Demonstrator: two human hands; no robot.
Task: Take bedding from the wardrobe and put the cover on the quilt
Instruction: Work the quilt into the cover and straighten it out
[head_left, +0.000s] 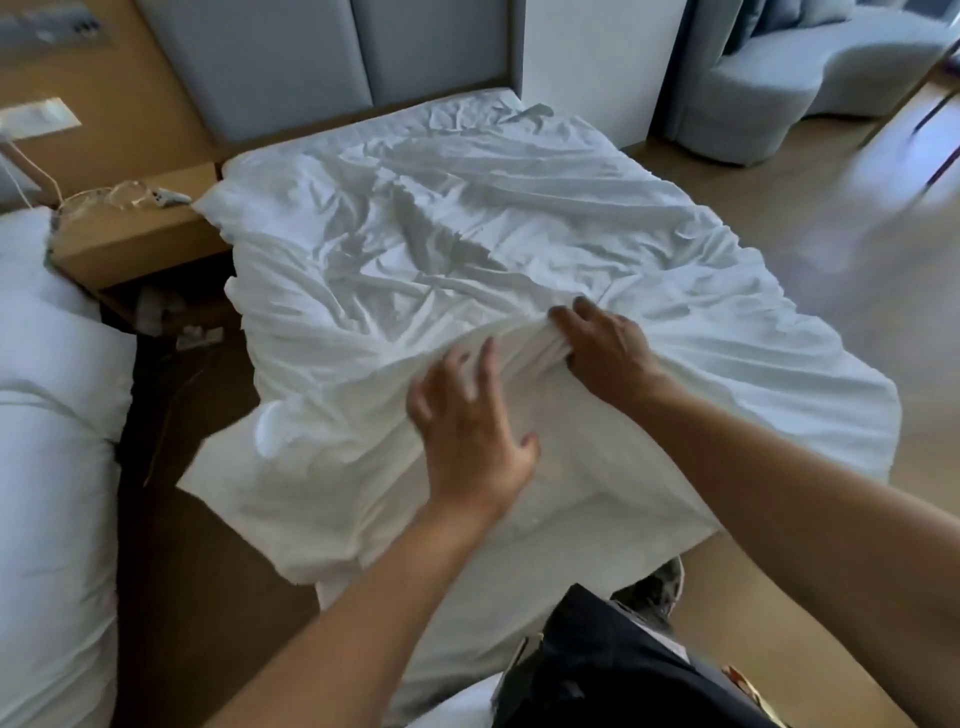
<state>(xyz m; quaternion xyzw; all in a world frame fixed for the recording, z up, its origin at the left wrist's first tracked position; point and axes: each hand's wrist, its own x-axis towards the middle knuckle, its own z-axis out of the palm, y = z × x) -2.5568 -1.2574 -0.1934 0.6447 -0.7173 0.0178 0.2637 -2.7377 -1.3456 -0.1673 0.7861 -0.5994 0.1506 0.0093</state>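
Crumpled quilt cover (467, 218) lies lengthwise toward the headboard (311, 57). At its end far from the headboard, right hand (605, 351) grasps a bunched fold; left hand (470, 436), fingers spread, released.

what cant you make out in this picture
Head view:
- Quilt: whether it is inside the cover; folds hide it.
- Right hand: fingertips tucked under a bunched fold.
- Left hand: motion blur, contact with cover unclear.
- Clutter under the nightstand: dark, too small.
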